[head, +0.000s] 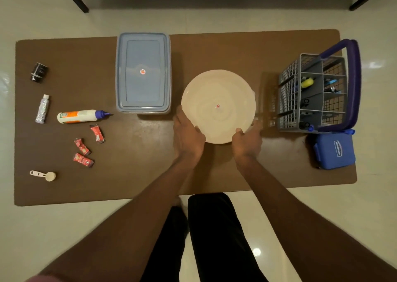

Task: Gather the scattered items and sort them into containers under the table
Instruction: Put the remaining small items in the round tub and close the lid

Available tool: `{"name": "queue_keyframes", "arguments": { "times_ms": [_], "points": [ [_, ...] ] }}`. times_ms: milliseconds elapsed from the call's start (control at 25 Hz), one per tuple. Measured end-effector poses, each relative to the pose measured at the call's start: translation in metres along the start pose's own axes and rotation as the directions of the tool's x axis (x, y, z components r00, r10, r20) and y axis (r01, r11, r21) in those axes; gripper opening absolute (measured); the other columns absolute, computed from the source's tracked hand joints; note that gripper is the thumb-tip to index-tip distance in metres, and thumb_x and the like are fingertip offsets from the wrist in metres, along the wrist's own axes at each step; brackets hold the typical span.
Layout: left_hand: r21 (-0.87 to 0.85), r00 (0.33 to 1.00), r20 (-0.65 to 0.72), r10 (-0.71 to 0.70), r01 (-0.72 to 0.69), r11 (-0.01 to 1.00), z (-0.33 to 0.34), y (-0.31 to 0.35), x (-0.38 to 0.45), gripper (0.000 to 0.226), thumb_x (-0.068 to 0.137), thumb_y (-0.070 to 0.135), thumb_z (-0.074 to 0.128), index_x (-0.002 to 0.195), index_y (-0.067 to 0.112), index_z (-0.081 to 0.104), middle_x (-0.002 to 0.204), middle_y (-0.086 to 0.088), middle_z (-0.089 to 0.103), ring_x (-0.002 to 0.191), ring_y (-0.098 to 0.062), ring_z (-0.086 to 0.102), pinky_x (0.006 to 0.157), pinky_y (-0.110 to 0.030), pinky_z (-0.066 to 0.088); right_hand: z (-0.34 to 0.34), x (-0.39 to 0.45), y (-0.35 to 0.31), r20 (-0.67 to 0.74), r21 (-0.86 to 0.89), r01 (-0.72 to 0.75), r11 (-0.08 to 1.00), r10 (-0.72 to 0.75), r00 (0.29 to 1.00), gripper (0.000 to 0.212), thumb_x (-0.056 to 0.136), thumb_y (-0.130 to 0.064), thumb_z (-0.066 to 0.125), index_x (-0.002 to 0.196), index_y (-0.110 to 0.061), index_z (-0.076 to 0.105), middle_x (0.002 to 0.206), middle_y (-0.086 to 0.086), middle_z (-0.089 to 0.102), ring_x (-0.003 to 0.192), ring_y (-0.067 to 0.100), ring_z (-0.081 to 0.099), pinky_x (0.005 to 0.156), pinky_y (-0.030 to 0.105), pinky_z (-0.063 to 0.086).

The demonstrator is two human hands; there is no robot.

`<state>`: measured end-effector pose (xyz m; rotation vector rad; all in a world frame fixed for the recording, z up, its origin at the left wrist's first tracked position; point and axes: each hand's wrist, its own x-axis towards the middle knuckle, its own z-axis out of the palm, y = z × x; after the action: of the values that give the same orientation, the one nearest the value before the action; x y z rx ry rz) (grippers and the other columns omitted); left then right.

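Head view: left hand (188, 136) and right hand (247, 141) grip the near rim of the round white container (218, 105), fingers curled on its edge. It sits mid-table (150, 174), just right of the blue lidded box (143, 72), left of the grey basket (313, 92). Glue bottle (82, 116) and red sachets (82, 150) lie well left of the box.

A single head-worn camera looks almost straight down from above the near long edge of the brown table (214, 52). It faces forward and down, with the far floor and dark furniture legs at the top. The wide lens takes in the whole table, bowing its edges. Both forearms enter from the bottom, near the lens.
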<state>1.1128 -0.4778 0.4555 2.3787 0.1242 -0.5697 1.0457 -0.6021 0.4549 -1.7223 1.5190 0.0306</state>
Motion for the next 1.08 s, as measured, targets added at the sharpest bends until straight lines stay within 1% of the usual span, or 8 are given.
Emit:
{"name": "queue_keyframes", "arguments": {
  "times_ms": [80,200,280,400,560,800,960,1080],
  "points": [
    [-0.047,1.000,0.003,-0.006,0.006,0.999,-0.005,-0.021,-0.015,0.082,0.093,0.011,0.068,0.158,0.022,0.019,0.153,-0.004,0.037,0.137,-0.027,0.046,0.103,-0.045,0.051,-0.002,-0.001,0.006,0.045,-0.060,0.054,0.997,-0.052,0.998,0.050,0.091,-0.008,0.068,0.136,-0.007,0.047,0.139,0.014,0.053,0.121,0.035,0.059,0.094,0.034,0.046],
    [-0.099,1.000,0.021,-0.003,0.005,0.995,-0.011,-0.044,-0.025,0.080,0.092,0.014,0.068,0.157,0.022,0.021,0.152,-0.003,0.036,0.132,-0.026,0.050,0.101,-0.043,0.053,-0.008,0.007,0.006,0.064,-0.082,0.179,0.980,-0.174,0.983,0.072,0.089,-0.019,0.076,0.149,-0.008,0.038,0.149,0.013,0.039,0.131,0.033,0.051,0.108,0.041,0.046],
    [-0.125,0.998,0.050,-0.025,0.031,0.992,-0.017,-0.058,-0.025,0.076,0.091,0.014,0.066,0.155,0.019,0.027,0.150,-0.005,0.038,0.128,-0.027,0.052,0.099,-0.040,0.053,-0.009,0.016,-0.003,0.076,-0.052,0.267,0.962,-0.263,0.962,0.072,0.091,-0.026,0.074,0.153,-0.013,0.039,0.145,0.010,0.046,0.131,0.027,0.051,0.110,0.041,0.045],
    [-0.132,0.988,0.132,-0.076,0.094,0.987,-0.021,-0.069,-0.023,0.074,0.090,0.017,0.066,0.154,0.017,0.029,0.146,-0.007,0.046,0.128,-0.030,0.053,0.103,-0.049,0.052,-0.010,0.034,-0.019,0.132,-0.134,0.333,0.933,-0.317,0.939,0.046,0.093,-0.021,0.072,0.138,-0.017,0.062,0.120,0.001,0.065,0.115,0.021,0.063,0.101,0.035,0.050],
    [-0.182,0.970,0.175,-0.171,0.203,0.962,-0.028,-0.062,-0.017,0.095,0.080,0.032,0.082,0.154,0.030,0.022,0.141,-0.005,0.051,0.127,-0.030,0.054,0.100,-0.054,0.053,-0.010,0.038,-0.023,0.090,-0.144,0.244,0.959,-0.232,0.968,0.023,0.085,-0.021,0.082,0.106,-0.023,0.073,0.090,-0.011,0.066,0.098,0.017,0.070,0.095,0.035,0.054],
    [-0.092,0.950,0.239,-0.201,0.228,0.969,-0.029,-0.047,-0.006,0.115,0.072,0.025,0.087,0.157,0.030,0.011,0.142,-0.009,0.046,0.126,-0.033,0.053,0.098,-0.053,0.055,-0.015,0.038,-0.025,0.103,-0.201,0.221,0.955,-0.203,0.974,0.021,0.083,-0.025,0.080,0.095,-0.029,0.064,0.098,-0.006,0.072,0.100,0.021,0.069,0.098,0.041,0.053],
    [-0.116,0.943,0.231,-0.240,0.272,0.955,-0.031,-0.044,-0.011,0.096,0.082,0.046,0.076,0.156,0.025,0.020,0.141,-0.009,0.049,0.126,-0.031,0.053,0.100,-0.049,0.053,-0.028,0.026,-0.030,0.157,0.038,0.093,0.995,-0.098,0.983,0.016,0.083,-0.017,0.077,0.091,-0.024,0.065,0.088,-0.006,0.070,0.091,0.020,0.072,0.079,0.034,0.061],
    [0.029,0.971,0.007,-0.240,0.240,0.970,-0.030,-0.032,-0.032,0.071,0.095,0.055,0.059,0.148,0.012,0.038,0.143,-0.010,0.042,0.130,-0.031,0.046,0.097,-0.042,0.049,-0.034,0.003,-0.030,0.109,0.153,0.092,0.984,-0.109,0.988,0.018,0.084,-0.014,0.079,0.100,-0.016,0.072,0.085,-0.006,0.072,0.086,0.017,0.072,0.067,0.023,0.056]
  ]
}}
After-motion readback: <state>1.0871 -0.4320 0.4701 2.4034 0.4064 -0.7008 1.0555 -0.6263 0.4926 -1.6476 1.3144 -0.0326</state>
